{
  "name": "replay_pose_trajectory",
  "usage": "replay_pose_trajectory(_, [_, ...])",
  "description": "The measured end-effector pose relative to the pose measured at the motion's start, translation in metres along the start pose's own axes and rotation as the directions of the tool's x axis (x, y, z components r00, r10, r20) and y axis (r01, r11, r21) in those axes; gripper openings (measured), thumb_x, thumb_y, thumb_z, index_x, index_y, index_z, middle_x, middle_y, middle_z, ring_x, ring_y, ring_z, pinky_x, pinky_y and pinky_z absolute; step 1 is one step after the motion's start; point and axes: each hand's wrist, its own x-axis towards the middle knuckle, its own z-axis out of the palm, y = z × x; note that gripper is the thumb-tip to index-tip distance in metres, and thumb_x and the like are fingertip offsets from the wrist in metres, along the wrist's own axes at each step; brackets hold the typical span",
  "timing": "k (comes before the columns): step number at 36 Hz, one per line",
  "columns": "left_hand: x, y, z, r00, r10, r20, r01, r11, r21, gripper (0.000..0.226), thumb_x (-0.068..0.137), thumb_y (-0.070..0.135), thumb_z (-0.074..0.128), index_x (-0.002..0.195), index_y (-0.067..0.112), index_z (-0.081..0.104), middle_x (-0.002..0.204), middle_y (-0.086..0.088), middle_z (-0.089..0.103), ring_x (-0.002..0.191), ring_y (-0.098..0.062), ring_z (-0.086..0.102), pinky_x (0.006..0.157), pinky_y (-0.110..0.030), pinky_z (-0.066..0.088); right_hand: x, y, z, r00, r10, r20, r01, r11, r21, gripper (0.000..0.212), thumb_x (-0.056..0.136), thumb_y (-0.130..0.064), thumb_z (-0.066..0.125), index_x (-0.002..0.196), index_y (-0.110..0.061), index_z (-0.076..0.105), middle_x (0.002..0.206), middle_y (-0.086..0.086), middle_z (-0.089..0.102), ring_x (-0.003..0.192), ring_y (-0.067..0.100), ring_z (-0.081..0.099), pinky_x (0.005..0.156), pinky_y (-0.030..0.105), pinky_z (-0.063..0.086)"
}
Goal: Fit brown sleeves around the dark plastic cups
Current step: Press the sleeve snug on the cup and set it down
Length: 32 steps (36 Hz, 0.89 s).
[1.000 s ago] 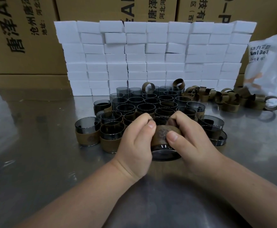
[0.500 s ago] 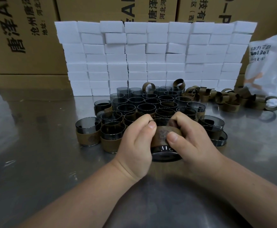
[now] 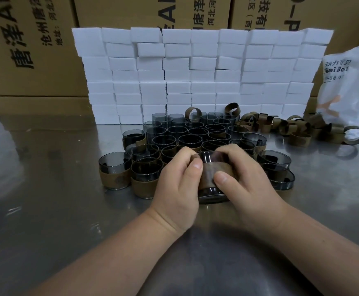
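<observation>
Steel bench (image 3: pixel 46 189): left hand (image 3: pixel 174 184) and right hand (image 3: pixel 246 180) pinch brown sleeve (image 3: pixel 209 174) round dark cup (image 3: pixel 213 194).
Uneven tug could skew it, toppling clustered cups (image 3: pixel 195 135) behind.

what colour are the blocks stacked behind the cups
The blocks are plain white, seen best in the head view.

sleeve (image 3: pixel 211 175): brown | cup (image 3: pixel 213 192): dark | blocks (image 3: pixel 195 73): white

The steel table (image 3: pixel 46 189) bears a cluster of dark plastic cups (image 3: pixel 193 133), loose brown sleeves (image 3: pixel 298 130) to their right, a wall of white foam blocks (image 3: pixel 195 77) behind, and a white bag (image 3: pixel 349 88).
</observation>
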Motion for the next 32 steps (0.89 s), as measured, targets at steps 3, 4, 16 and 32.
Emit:
replay_pose_trajectory(3, [-0.0002,-0.0003,0.0009,1.0,0.014,-0.007,-0.014,1.0,0.001,0.029,0.082,0.04,0.035,0.077,0.015,0.049,0.069,0.005,0.05,0.066,-0.018,0.047,0.064,-0.036,0.041,0.0002,-0.0023,0.002,0.999,-0.007,-0.033,0.006,1.0,-0.024,0.036,0.076,-0.046,0.04,0.106,-0.029,0.049,0.1,-0.008,0.051,0.091,0.0,0.049,0.078,0.012,0.038])
replay_pose_trajectory(4, [-0.0001,-0.0005,0.0012,1.0,0.014,-0.008,-0.014,1.0,0.001,0.03,0.083,0.04,0.035,0.08,0.013,0.05,0.071,0.002,0.052,0.068,-0.022,0.048,0.065,-0.038,0.042,0.0006,-0.0031,0.0023,0.999,-0.006,-0.037,0.005,1.0,-0.023,0.038,0.077,-0.045,0.04,0.109,-0.027,0.049,0.102,-0.008,0.052,0.093,0.0,0.049,0.079,0.012,0.038])
replay_pose_trajectory(16, [-0.0028,-0.0034,0.0016,0.985,-0.031,0.171,-0.002,0.982,0.19,0.033,0.081,0.047,0.032,0.077,0.019,0.05,0.07,0.009,0.049,0.068,-0.013,0.047,0.066,-0.04,0.042,0.0012,0.004,0.0049,0.989,0.097,-0.108,-0.078,0.983,0.166,0.042,0.084,-0.042,0.031,0.069,-0.012,0.057,0.071,0.003,0.054,0.063,0.007,0.049,0.059,0.018,0.038])
replay_pose_trajectory(32, [-0.0022,-0.0002,0.0003,0.978,0.071,0.197,-0.125,0.954,0.273,0.027,0.08,0.043,0.033,0.063,0.023,0.034,0.058,0.008,0.037,0.056,-0.012,0.036,0.054,-0.034,0.033,-0.0011,0.0051,0.008,0.984,0.132,-0.12,-0.11,0.978,0.18,0.043,0.088,-0.045,0.028,0.063,-0.018,0.048,0.056,-0.006,0.047,0.054,0.005,0.041,0.054,0.025,0.035])
